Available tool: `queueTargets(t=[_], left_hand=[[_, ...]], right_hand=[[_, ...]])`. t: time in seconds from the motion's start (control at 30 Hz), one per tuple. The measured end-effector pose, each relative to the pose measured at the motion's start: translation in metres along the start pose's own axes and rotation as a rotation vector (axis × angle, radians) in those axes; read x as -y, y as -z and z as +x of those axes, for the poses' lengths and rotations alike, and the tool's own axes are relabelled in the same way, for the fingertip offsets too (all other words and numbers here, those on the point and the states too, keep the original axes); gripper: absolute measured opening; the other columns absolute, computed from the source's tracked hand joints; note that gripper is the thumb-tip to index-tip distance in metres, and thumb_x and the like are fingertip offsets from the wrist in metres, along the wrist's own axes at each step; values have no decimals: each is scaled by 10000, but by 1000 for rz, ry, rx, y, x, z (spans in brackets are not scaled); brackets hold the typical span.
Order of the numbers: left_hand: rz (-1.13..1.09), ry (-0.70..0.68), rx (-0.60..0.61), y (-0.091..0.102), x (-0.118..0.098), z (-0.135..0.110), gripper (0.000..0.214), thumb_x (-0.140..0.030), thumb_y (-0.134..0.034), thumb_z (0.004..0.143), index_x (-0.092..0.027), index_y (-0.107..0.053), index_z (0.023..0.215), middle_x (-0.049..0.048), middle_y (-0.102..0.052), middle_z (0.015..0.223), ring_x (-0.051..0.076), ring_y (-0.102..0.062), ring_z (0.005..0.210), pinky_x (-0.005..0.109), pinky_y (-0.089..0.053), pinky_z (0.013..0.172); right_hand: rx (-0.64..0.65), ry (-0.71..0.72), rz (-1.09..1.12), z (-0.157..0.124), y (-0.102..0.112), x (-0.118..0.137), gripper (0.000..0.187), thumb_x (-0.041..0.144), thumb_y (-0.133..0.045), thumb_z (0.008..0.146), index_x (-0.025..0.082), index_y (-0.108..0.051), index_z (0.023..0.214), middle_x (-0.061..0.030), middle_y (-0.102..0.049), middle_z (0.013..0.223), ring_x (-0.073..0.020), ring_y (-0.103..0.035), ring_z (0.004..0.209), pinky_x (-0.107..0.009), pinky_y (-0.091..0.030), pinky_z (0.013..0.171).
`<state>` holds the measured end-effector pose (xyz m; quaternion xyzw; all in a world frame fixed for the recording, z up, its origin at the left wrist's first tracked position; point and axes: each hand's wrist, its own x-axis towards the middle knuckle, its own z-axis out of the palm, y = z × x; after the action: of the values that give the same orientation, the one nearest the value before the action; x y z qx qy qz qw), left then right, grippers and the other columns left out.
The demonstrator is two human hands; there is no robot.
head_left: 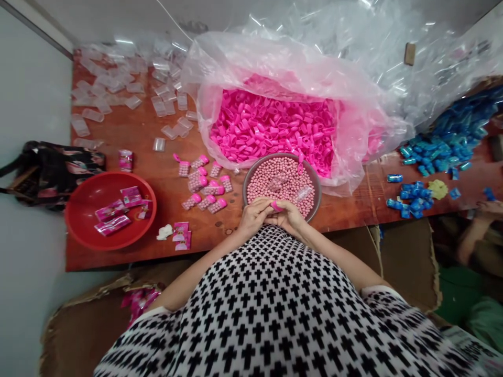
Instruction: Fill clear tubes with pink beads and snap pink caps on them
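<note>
Over the near rim of a grey bowl [317,201] of pink beads [261,180], my two hands meet. A glossy pink cap [276,206] shows between their fingertips. My right hand [290,217] is closed on the cap. Beside it, my left hand [252,215] has its fingers pinched together; what they hold, if anything, is hidden. Two clear plastic containers [303,193] lie among the beads. Left of the bowl, several bead-filled containers with pink caps [206,201] are grouped on the table.
Behind the bowl, a clear plastic bag [236,50] holds many pink caps [271,128]. Loose clear containers [106,78] cover the back left of the wooden table [137,123]. A red basin [74,228] holds pink packets [112,225]. Blue-wrapped pieces [416,199] and another person's hand [489,210] are at right.
</note>
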<state>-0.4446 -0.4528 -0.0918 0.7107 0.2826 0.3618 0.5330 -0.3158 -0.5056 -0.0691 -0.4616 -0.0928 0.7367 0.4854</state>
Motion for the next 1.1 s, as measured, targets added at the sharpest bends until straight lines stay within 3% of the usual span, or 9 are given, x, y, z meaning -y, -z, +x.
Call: queueTargets(t=[0.1,0.2,0.37,0.43,0.5,0.6,0.7,0.97,1.1], left_hand=[[9,21,-37,15,6,0,301,-416,-534,868,-194,-716,955,67,-704,981,201,-616,980,378,-475,932],[76,84,-176,50,22,-3,315,-418,-533,864,-194,-696,1012,63,-690,1049,202,-604,1023,374,-457,961],[530,93,-418,98,53,1,363,-402,-539,852,-189,-636,1131,88,-640,1137,243,-527,1128,431,-368,1041],[656,34,-353,88,56,12,363,-354,-528,865,-181,-603,1175,107,-612,1163,250,-511,1135,428,-366,1031],[693,-37,-166,63,55,28,322,-306,-503,885,-176,-599,1165,108,-614,1130,238,-525,1095,402,-390,997],[753,-31,100,20,51,55,257,-267,-542,864,-158,-611,1085,115,-618,1060,251,-534,1033,401,-414,943],[816,43,242,-4,52,74,197,-247,-580,834,-141,-610,998,130,-606,1009,277,-530,997,413,-420,898],[703,30,295,-9,67,83,95,-267,-589,831,-179,-554,820,81,-601,898,240,-535,904,357,-421,805],[511,61,285,-8,66,82,117,-252,-576,826,-187,-530,740,31,-604,785,193,-542,806,311,-417,751]], right_hand=[[23,-13,-87,2,-7,3,350,449,-636,706,201,-604,951,-45,-683,843,-175,-644,776,-340,-561,716],[0,113,-341,4,-1,12,426,486,-671,709,234,-568,1037,-36,-657,970,-160,-636,791,-320,-551,698],[-393,602,-1218,18,34,34,263,342,-575,823,177,-602,1026,-88,-632,1010,-209,-593,905,-372,-488,846],[-439,622,-1538,25,44,43,304,271,-514,861,168,-574,1141,-118,-592,1137,-233,-566,996,-379,-467,874],[-423,551,-1764,31,49,49,368,254,-482,882,175,-522,1238,-125,-544,1220,-243,-550,1038,-361,-476,835],[-371,455,-1946,36,48,53,380,279,-446,912,196,-493,1279,-108,-525,1230,-235,-539,1058,-320,-478,776],[-339,396,-2040,38,47,54,379,335,-390,946,222,-472,1299,-98,-516,1228,-221,-548,1034,-291,-463,721],[-268,348,-2218,38,51,58,432,444,-232,982,225,-526,1211,-116,-559,1167,-206,-608,879,-261,-383,620],[-232,381,-2162,36,62,54,377,405,-304,977,229,-510,1240,-107,-604,1177,-203,-620,872,-262,-377,642]])
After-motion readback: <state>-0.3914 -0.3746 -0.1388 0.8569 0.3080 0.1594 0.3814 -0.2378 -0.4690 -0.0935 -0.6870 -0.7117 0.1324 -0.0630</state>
